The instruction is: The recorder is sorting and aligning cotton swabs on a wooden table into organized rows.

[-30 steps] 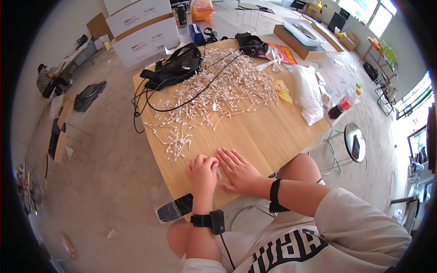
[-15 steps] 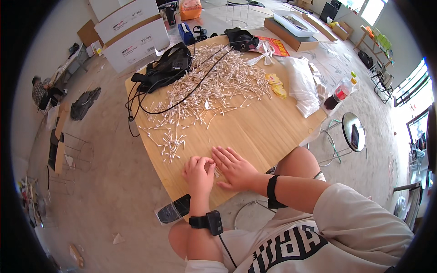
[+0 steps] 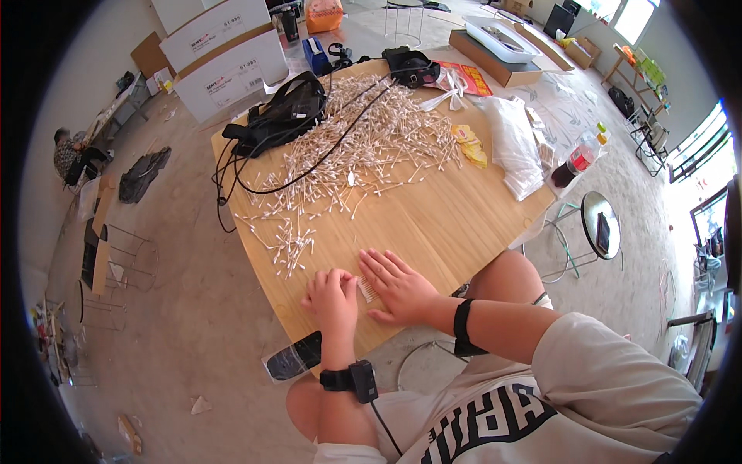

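Observation:
A small row of cotton swabs (image 3: 366,289) lies side by side on the wooden table (image 3: 433,224), near its front edge. My right hand (image 3: 399,289) rests flat beside the row, fingers stretched out, covering part of it. Just left of the row is my left hand (image 3: 332,298), its fingers curled in and its thumb close to the index finger. Whatever those fingertips may hold is hidden. Beyond both hands spreads a big loose pile of white-tipped cotton swabs (image 3: 367,139), with a smaller cluster (image 3: 290,246) nearer my left hand.
A black strapped pouch (image 3: 290,116) and black cables lie over the pile. To the right are yellow packets (image 3: 468,145), a clear plastic bag (image 3: 512,147) and a cola bottle (image 3: 578,158). A phone-shaped black item (image 3: 294,357) in clear plastic sits at the near left corner.
My left hand has shifted slightly left, away from my right hand, so more of the swab row shows between them. The right hand has stayed in place.

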`<state>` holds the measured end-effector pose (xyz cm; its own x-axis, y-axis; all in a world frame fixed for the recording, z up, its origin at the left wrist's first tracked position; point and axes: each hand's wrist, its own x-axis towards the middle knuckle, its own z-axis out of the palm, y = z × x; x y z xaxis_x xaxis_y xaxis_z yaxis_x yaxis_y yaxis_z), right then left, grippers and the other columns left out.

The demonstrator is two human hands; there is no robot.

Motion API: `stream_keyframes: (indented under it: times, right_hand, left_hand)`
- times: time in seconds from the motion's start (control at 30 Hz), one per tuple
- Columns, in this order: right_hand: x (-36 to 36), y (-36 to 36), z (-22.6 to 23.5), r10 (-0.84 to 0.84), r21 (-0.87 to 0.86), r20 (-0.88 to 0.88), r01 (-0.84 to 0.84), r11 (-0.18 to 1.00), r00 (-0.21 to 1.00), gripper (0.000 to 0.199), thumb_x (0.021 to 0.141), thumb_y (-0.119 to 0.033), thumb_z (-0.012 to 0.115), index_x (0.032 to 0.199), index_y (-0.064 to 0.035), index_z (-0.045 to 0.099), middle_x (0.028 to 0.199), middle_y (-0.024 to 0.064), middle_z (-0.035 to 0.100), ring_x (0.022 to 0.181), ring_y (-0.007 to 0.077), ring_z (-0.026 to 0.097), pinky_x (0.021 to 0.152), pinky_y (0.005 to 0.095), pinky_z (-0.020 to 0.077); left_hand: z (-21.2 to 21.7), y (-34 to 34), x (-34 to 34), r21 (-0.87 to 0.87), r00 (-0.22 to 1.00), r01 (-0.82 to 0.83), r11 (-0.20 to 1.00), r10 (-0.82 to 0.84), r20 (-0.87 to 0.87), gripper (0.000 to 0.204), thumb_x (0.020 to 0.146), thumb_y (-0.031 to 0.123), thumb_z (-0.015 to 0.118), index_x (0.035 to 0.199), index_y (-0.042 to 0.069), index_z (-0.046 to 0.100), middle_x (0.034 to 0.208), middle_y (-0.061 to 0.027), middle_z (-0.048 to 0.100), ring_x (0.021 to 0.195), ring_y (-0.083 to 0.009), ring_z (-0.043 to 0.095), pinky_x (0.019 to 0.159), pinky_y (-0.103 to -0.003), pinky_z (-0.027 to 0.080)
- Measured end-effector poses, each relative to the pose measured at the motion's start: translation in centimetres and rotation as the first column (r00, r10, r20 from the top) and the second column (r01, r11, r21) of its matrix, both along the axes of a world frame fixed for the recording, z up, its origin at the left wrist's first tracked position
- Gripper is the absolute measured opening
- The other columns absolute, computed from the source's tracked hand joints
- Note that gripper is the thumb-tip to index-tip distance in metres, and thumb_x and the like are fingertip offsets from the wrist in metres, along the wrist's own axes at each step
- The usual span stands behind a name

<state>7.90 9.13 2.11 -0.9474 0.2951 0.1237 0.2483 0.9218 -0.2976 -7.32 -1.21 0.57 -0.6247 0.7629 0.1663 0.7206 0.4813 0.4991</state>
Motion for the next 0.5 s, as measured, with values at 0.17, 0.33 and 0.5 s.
stream_keyframes:
  times: [0.17, 0.33, 0.5]
  right_hand:
    - [0.1, 0.0, 0.1, -0.004, 0.006, 0.018, 0.004, 1.000, 1.000, 0.092, 0.092, -0.055, 0.054, 0.156, 0.0055, 0.027, 0.166, 0.0219, 0.023, 0.156, 0.0329, 0.020, 0.127, 0.0458, 0.0140]
    - [0.0, 0.0, 0.0, 0.001, 0.019, 0.021, -0.002, 1.000, 1.000, 0.092, 0.093, -0.056, 0.052, 0.157, 0.0051, 0.027, 0.166, 0.0221, 0.023, 0.156, 0.0332, 0.020, 0.128, 0.0461, 0.0139]
    - [0.0, 0.1, -0.3, -0.007, 0.033, 0.030, 0.006, 0.999, 1.000, 0.094, 0.093, -0.057, 0.051, 0.156, 0.0082, 0.025, 0.166, 0.0235, 0.022, 0.156, 0.0337, 0.018, 0.128, 0.0459, 0.0130]
  left_hand:
    - [-0.1, -0.1, -0.1, 0.101, 0.992, 0.109, 0.989, -0.115, 0.056, 0.008, 0.093, 0.028, 0.069, 0.095, 0.021, 0.071, 0.098, 0.0012, 0.062, 0.102, -0.0242, 0.058, 0.088, -0.049, 0.036]
    - [0.2, 0.6, 0.8, 0.083, 0.997, 0.055, 0.995, -0.060, 0.052, 0.008, 0.092, 0.029, 0.070, 0.094, 0.021, 0.072, 0.099, 0.0029, 0.062, 0.104, -0.0230, 0.058, 0.090, -0.050, 0.037]
    - [0.5, 0.7, 0.8, 0.080, 0.996, 0.056, 0.995, -0.061, 0.069, 0.011, 0.088, 0.031, 0.074, 0.092, 0.021, 0.073, 0.098, 0.0031, 0.063, 0.105, -0.0229, 0.058, 0.092, -0.049, 0.036]
